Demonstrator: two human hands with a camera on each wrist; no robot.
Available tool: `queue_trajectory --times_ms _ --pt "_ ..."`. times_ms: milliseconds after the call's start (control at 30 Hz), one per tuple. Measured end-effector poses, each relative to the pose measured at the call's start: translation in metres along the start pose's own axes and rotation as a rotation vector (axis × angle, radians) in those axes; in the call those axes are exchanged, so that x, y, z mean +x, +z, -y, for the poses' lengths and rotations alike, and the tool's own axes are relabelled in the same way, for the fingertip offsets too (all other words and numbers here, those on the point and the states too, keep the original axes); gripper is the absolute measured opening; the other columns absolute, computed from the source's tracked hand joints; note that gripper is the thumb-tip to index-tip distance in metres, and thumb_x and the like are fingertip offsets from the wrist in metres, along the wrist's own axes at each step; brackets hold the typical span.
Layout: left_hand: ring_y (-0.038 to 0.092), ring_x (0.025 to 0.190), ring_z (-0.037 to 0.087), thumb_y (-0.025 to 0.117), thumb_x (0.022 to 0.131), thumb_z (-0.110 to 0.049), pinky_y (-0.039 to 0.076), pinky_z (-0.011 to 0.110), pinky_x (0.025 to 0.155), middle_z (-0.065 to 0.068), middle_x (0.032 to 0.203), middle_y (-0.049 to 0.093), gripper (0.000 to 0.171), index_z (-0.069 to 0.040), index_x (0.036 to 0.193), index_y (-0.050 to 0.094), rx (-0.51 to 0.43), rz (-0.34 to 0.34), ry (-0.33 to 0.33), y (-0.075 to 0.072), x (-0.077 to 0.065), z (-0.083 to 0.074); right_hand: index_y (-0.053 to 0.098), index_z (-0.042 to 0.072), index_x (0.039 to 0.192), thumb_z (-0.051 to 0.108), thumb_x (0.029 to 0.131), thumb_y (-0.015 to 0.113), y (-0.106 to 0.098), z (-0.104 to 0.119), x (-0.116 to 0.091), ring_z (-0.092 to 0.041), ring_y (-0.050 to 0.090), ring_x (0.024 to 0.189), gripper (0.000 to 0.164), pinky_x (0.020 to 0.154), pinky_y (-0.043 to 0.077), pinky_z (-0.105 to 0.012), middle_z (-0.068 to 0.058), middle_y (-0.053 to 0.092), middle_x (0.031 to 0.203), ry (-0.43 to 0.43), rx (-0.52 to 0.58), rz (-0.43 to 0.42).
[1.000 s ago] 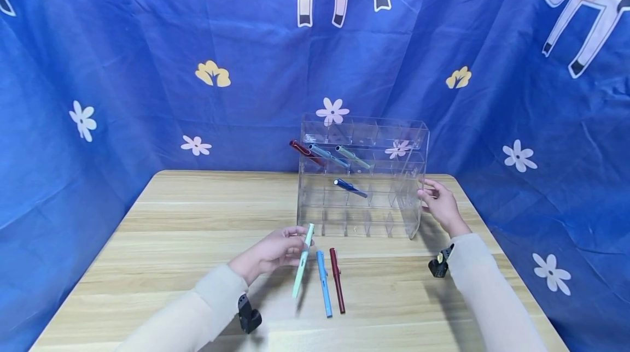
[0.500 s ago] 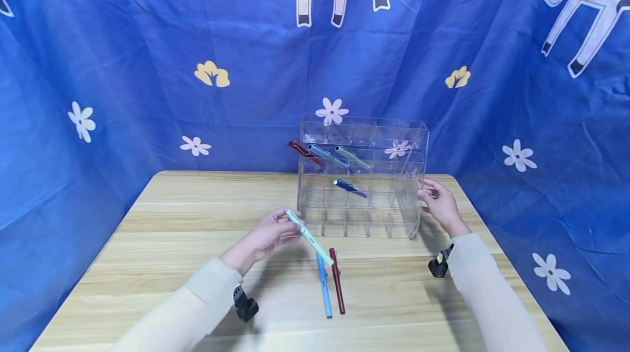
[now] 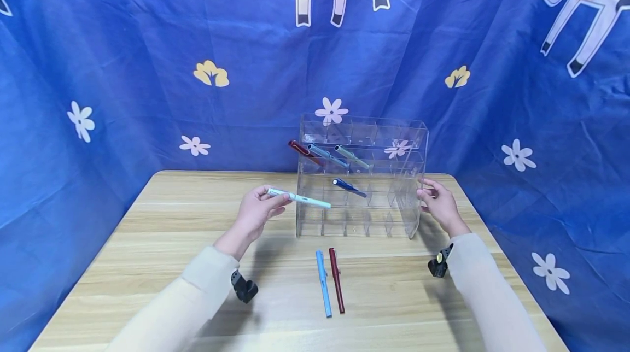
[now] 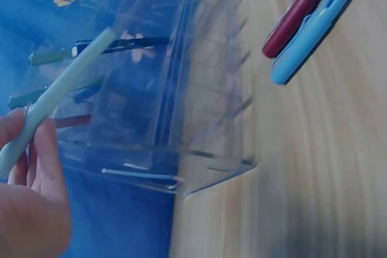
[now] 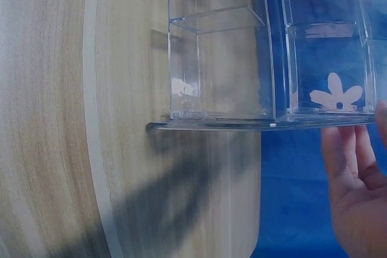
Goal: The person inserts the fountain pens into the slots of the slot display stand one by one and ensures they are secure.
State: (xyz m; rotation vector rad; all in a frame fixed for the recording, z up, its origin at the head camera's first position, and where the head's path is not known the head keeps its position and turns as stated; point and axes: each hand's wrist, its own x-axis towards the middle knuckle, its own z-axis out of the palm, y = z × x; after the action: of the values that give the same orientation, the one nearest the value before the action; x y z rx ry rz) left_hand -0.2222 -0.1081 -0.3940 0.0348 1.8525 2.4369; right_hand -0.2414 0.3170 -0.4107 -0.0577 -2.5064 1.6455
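My left hand (image 3: 256, 212) pinches a mint-green capped pen (image 3: 307, 201) between thumb and fingers. The pen points right and overlaps the left side of a clear acrylic pen rack (image 3: 355, 228). In the left wrist view the same pen (image 4: 60, 89) slants up in front of the rack's tiers. My right hand (image 3: 440, 207) holds the rack's right side panel; in the right wrist view its fingers (image 5: 344, 155) lie against the panel's outer face. On the table in front lie a light blue pen (image 3: 323, 283) and a dark red pen (image 3: 337, 281), side by side.
Within the rack's compartments rest another dark red pen (image 3: 305, 152), a grey-blue pen (image 3: 328, 156), a green pen (image 3: 352, 157) and, one tier lower, a navy pen (image 3: 350, 187). A blue patterned curtain (image 3: 246, 111) surrounds the wooden table (image 3: 172, 242).
My left hand has lifted the mint-green pen off to the back left, up beside the rack, and turned it from near upright to almost level. The right hand has stayed put.
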Motion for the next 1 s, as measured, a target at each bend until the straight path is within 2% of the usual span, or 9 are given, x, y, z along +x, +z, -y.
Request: queue_trajectory --times_ms 200,467,600,800,867,1000 --pt "0.069 0.078 0.013 0.069 0.085 0.002 0.057 0.03 0.072 -0.001 0.08 0.071 0.016 -0.005 0.088 0.055 0.03 -0.117 0.081 0.005 0.009 -0.005 0.042 -0.002 0.14 0.01 0.099 0.051 0.0 0.001 0.0 -0.007 0.058 0.094 0.044 0.076 0.056 -0.032 -0.032 0.05 0.127 0.006 -0.002 -0.002" --pt "0.069 0.07 0.011 0.074 0.079 0.002 0.058 0.032 0.068 -0.003 0.074 0.069 0.022 -0.003 0.082 0.053 0.089 -0.221 0.17 0.018 0.021 -0.001 0.042 -0.002 0.14 0.009 0.099 0.051 0.0 0.0 0.0 -0.004 0.057 0.091 0.044 0.077 0.056 -0.033 -0.032 0.051 0.126 0.002 -0.004 -0.002" --pt "0.068 0.068 0.009 0.076 0.078 0.002 0.058 0.033 0.066 -0.002 0.073 0.068 0.024 -0.003 0.08 0.052 0.12 -0.248 0.176 0.025 0.025 0.002 0.042 -0.002 0.14 0.01 0.099 0.051 0.0 0.0 0.0 -0.001 0.056 0.089 0.044 0.077 0.056 -0.034 -0.032 0.051 0.125 -0.006 -0.006 0.0" --pt "0.068 0.068 0.009 0.078 0.077 -0.003 0.058 0.032 0.065 0.006 0.077 0.069 0.024 -0.002 0.082 0.054 0.191 -0.254 0.178 0.035 0.03 0.007 0.042 -0.002 0.14 0.01 0.099 0.051 0.0 -0.001 0.001 -0.003 0.056 0.091 0.043 0.078 0.056 -0.036 -0.032 0.051 0.126 -0.012 -0.009 -0.001" --pt "0.069 0.069 0.012 0.079 0.076 -0.004 0.058 0.032 0.064 0.009 0.079 0.069 0.025 -0.001 0.082 0.055 0.221 -0.258 0.189 0.038 0.031 0.009 0.042 -0.001 0.14 0.01 0.099 0.051 0.0 -0.001 0.001 -0.002 0.056 0.09 0.043 0.077 0.056 -0.036 -0.032 0.051 0.126 -0.007 -0.006 -0.002" --pt "0.069 0.074 0.025 0.081 0.075 -0.007 0.058 0.029 0.062 0.013 0.08 0.068 0.026 0.0 0.082 0.057 0.285 -0.267 0.211 0.046 0.034 0.013 0.042 -0.002 0.139 0.009 0.099 0.051 0.001 -0.001 0.001 0.002 0.055 0.087 0.042 0.077 0.056 -0.036 -0.032 0.051 0.126 -0.004 0.001 -0.004"
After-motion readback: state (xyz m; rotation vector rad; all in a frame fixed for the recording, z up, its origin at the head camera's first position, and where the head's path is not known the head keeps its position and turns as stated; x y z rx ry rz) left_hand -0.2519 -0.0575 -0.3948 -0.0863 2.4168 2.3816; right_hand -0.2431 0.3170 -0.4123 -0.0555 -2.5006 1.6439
